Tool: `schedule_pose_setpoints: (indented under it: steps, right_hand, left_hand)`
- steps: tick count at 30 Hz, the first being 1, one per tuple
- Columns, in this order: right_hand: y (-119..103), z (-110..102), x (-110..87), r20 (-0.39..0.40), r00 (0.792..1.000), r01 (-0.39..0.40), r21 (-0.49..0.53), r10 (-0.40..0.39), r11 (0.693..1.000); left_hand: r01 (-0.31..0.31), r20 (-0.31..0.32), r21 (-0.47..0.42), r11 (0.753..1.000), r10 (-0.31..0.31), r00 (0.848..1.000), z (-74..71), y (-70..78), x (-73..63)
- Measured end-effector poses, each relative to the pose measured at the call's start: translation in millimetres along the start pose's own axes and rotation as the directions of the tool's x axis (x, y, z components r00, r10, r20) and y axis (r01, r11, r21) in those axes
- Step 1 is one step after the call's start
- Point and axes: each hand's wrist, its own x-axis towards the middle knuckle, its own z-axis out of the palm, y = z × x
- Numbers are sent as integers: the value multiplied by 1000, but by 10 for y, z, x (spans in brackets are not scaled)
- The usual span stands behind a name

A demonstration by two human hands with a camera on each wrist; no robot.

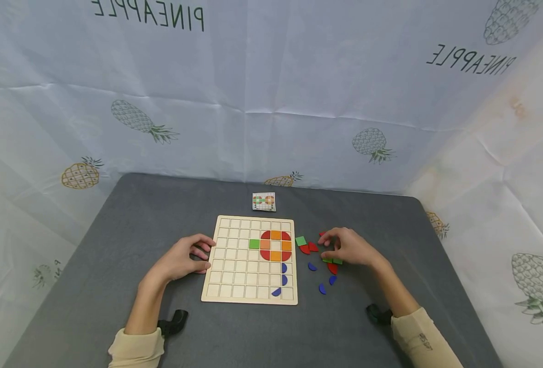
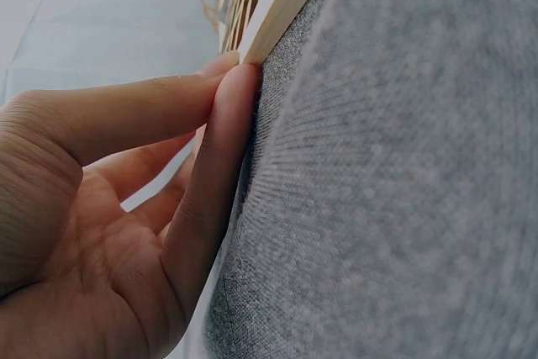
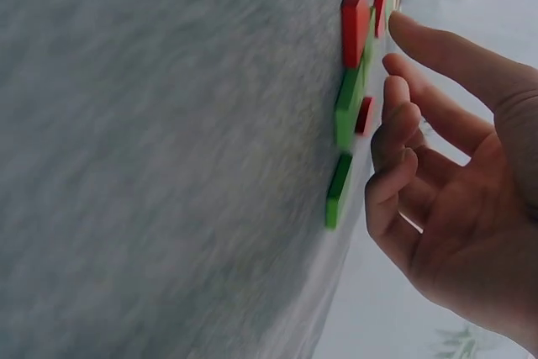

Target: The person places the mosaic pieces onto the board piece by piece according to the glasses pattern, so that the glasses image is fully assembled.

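My left hand rests at the left side of a wooden grid board, fingertips touching the board's edge. Close up, its thumb and a finger meet the pale rim. Over loose shapes right of the board hovers my right hand, fingers loosely bent, thumb apart, nothing visible between them. Below it lie green squares and red quarter-circles. On the board, red quarter-circles and orange squares ring a bare cell, with a green square on the left and blue half-circles below.
A small printed pattern card lies behind the board. Loose blue half-circles and another green square are to the board's right. The grey tabletop meets a pineapple-print cloth at the back.
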Motion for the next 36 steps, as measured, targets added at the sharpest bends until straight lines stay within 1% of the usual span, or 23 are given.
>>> schedule_pose_setpoints:
  steps: [3, 7, 11, 18, 24, 27, 30, 36]
  right_hand:
    - [45, -7, -63, 23, 999, -33, 6, 32, 999]
    - [78, -12, -110, 38, 998, -41, 2, 40, 999]
    - [104, 4, -123, 19, 999, -29, -10, 29, 1000]
    - [178, 9, -126, -31, 999, 20, -15, -20, 1000]
    - [232, -27, -156, -16, 998, 54, 14, -54, 998]
    - [236, -24, -156, -13, 998, 58, 5, -58, 998]
    - [229, -9, -144, -21, 998, 57, -28, -57, 998]
    - [150, 5, -112, -57, 998, 21, -65, -25, 998]
  left_hand:
    - [0, 0, -1, 1000, 0, 1000, 0, -2, 0]
    - [-2, 1, 3, 1000, 2, 1000, -2, 0, 3]
    - [-2, 4, 6, 1000, 2, 1000, -4, 4, 4]
    - [-6, 1, 15, 1000, 6, 1000, -6, 4, 2]
    - [-6, 1, 19, 1000, 6, 1000, -4, 4, -1]
    - [-7, 3, 13, 1000, 7, 1000, -4, 2, -2]
    - [-7, 3, 8, 1000, 7, 1000, -4, 0, -1]
    - [-2, 1, 7, 1000, 2, 1000, 0, -7, -3]
